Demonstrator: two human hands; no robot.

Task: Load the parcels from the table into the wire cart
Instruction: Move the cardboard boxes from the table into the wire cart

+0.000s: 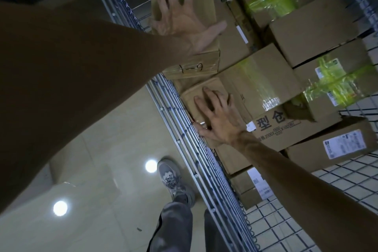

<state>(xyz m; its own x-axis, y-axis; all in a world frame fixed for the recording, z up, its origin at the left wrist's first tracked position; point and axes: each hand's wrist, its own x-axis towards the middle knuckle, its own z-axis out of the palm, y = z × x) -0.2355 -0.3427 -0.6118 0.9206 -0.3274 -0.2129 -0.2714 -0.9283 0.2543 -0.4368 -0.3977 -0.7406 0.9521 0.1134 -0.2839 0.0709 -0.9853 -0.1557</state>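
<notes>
I look down into the wire cart (pixel 180 127), whose side rail runs diagonally through the middle. A long brown parcel marked "1-9" (pixel 194 69) lies on the stacked boxes against the cart's far-left wall. My left hand (pixel 180 20) rests on its top with fingers spread and the thumb out to the right. Just nearer lies a small brown parcel (pixel 194 93) beside the rail. My right hand (pixel 216 116) lies flat on it, fingers spread, the thumb down at the parcel's rail-side edge.
Several cardboard boxes fill the cart: one bound with yellow tape (pixel 263 80), one with black printed characters (pixel 272 129), one with a white label (pixel 343 145). Bare cart floor grid (pixel 306 221) shows at the lower right. My shoe (pixel 171 178) stands on the glossy tiled floor outside.
</notes>
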